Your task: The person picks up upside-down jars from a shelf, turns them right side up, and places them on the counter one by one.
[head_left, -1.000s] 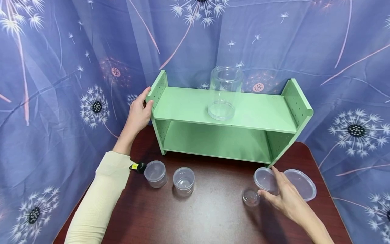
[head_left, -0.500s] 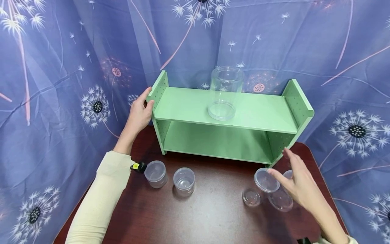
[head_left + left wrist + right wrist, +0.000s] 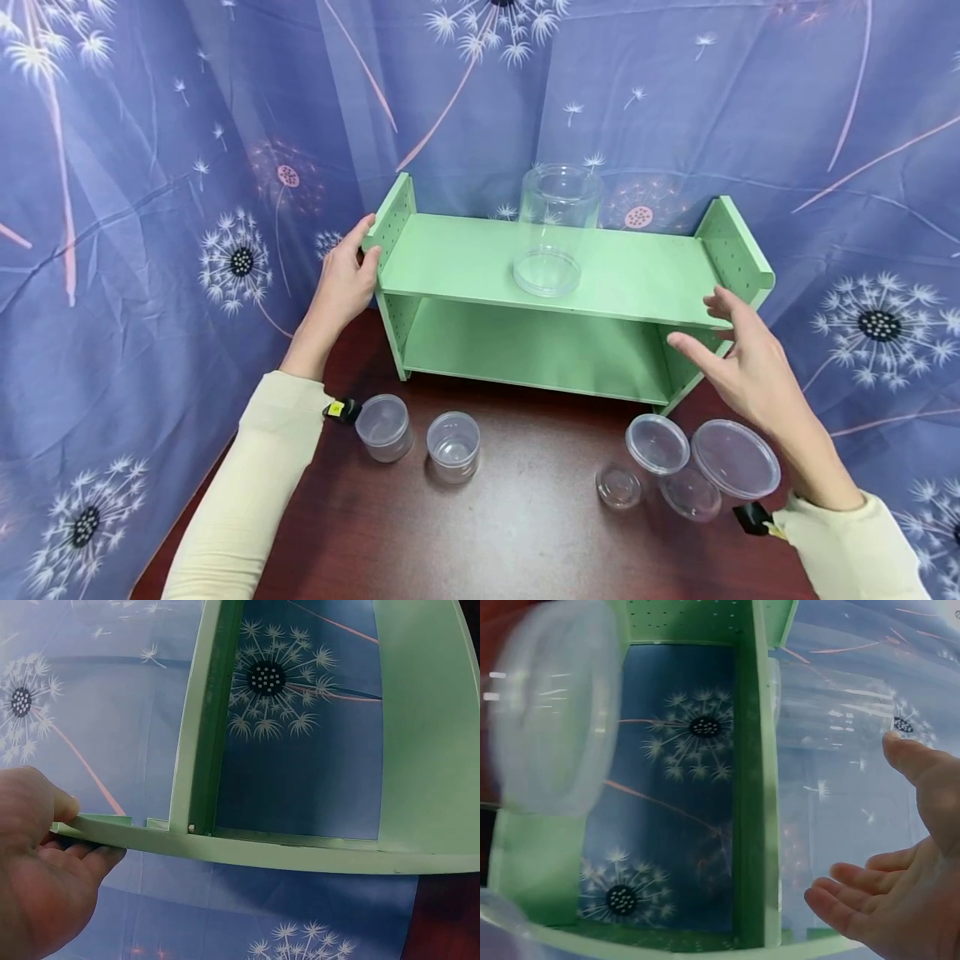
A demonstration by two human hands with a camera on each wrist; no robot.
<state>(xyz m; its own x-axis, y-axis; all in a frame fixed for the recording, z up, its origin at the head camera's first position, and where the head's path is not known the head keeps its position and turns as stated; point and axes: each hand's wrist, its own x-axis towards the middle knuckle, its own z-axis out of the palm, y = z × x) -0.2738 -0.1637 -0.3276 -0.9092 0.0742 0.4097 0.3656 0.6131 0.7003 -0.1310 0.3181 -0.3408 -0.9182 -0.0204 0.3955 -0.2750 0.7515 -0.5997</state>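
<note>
My left hand [image 3: 345, 279] grips the left side panel of a green two-tier shelf [image 3: 465, 258]; in the left wrist view, its thumb lies over the panel edge with the fingers beneath. Raised by the shelf's right end, my right hand [image 3: 750, 358] holds nothing, its fingers spread apart from the thumb. A tall clear jar [image 3: 558, 221] stands upright on the upper tier. Below my right hand are two clear jars with frosted lids, one smaller [image 3: 657, 443] and one larger [image 3: 737, 458]; their see-through walls are hard to make out.
Two short clear containers, one at the left [image 3: 382, 427] and one beside it [image 3: 452, 450], stand on the dark wood table [image 3: 510, 533] before the shelf. A blue dandelion-print cloth [image 3: 465, 108] hangs close behind and at both sides.
My right hand has left the smaller lidded jar at the right and risen up toward the shelf's right end. My left hand has stayed on the side panel.
</note>
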